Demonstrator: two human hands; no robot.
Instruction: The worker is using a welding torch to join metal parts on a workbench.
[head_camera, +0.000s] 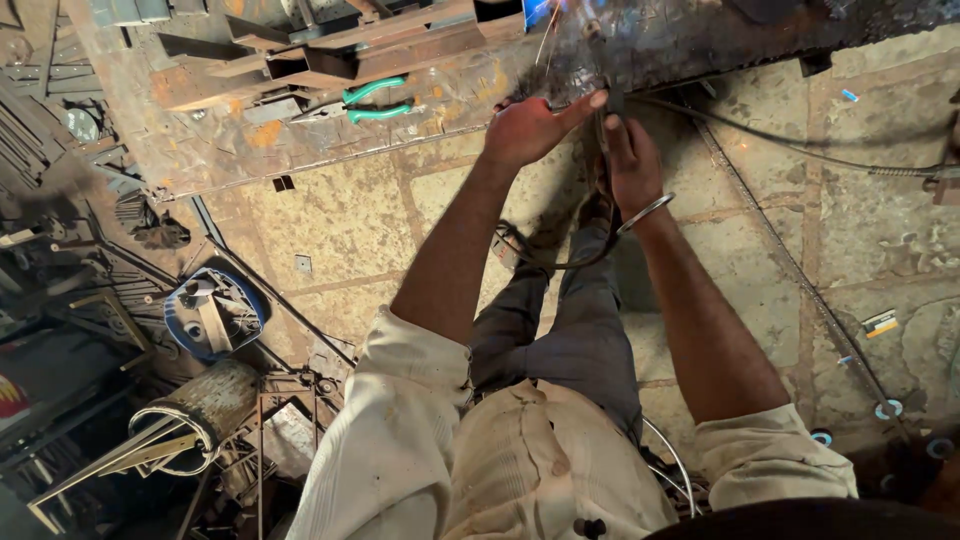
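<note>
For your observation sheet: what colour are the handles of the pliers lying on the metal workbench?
Teal green handles on the pliers, seen in the head view.

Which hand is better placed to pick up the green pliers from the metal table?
Probably the left hand: it lies flat on the metal table, nearer the green pliers. The right hand grips a welding holder.
</note>
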